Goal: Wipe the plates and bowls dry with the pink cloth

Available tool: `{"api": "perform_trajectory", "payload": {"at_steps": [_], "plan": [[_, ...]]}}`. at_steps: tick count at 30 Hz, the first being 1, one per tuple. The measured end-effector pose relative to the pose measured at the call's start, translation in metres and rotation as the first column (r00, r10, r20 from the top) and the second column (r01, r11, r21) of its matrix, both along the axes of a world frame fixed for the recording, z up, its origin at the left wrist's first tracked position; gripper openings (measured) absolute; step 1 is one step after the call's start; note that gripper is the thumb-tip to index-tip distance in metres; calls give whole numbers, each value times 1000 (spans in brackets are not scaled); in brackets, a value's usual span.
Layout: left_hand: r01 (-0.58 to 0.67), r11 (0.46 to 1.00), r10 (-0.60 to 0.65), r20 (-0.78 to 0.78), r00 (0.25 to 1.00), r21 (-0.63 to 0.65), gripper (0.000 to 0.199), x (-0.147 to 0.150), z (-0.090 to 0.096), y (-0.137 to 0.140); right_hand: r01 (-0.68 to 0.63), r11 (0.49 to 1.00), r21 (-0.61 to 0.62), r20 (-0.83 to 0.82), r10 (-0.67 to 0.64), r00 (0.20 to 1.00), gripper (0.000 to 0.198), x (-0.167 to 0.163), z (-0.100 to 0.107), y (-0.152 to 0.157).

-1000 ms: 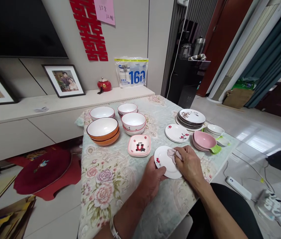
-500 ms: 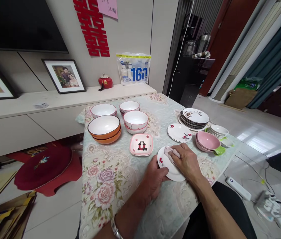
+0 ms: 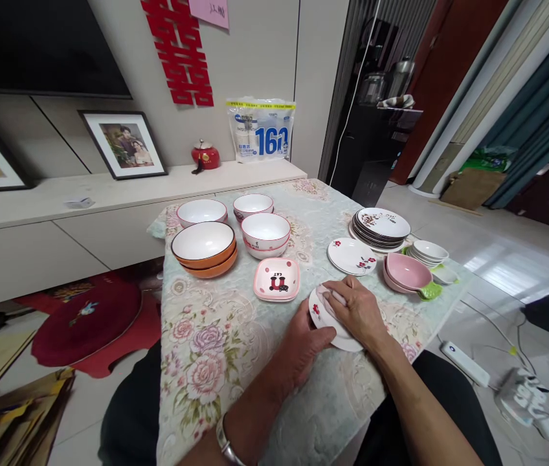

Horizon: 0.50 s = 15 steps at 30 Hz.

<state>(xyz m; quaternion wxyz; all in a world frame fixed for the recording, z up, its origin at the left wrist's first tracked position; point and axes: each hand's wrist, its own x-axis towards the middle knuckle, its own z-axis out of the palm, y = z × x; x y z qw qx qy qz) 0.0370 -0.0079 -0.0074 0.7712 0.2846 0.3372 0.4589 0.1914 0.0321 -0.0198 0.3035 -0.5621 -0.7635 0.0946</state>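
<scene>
A small white plate with red flowers is tilted above the near part of the table. My left hand grips its left rim, thumb on top. Bunched under the fingers of my right hand is a pale pink cloth, pressed against the plate's upper face. Just beyond lie flowered white plates, stacked. A square pink-rimmed dish with a cat print sits to the left of my hands. The plate's right side is partly covered by my right hand.
Orange bowls and red-rimmed bowls stand in stacks at the back left. Dark-edged plates, small white bowls and pink bowls are at the right. A flowered tablecloth covers the table.
My right hand and the cloth have shifted slightly left and up across the plate. My left thumb reaches a little farther over the plate. The other dishes stay in place.
</scene>
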Motion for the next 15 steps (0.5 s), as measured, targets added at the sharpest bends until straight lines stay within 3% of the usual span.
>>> {"api": "perform_trajectory", "payload": {"at_steps": [2,4,8,10,12,15], "plan": [[2,1000,-2,1,1000,4,67,0,0,0,97,995,25,42,-98,994,26,-1,-2,0],[20,1000,-20,5,1000,-6,66,0,1,0,76,997,25,28,-77,997,26,-3,-1,-1],[27,999,-27,4,1000,-17,58,0,2,2,-212,977,-13,-133,209,969,24,-10,6,-7],[30,999,-30,-13,999,-21,56,0,3,3,-275,961,-16,-157,269,950,24,-9,8,-7],[49,998,-50,-19,999,-25,58,-1,3,4,-205,979,-22,-111,201,973,24,-6,9,-5],[65,997,-67,-29,997,-50,64,-1,3,5,34,999,-34,19,-34,999,24,0,7,-1]]}}
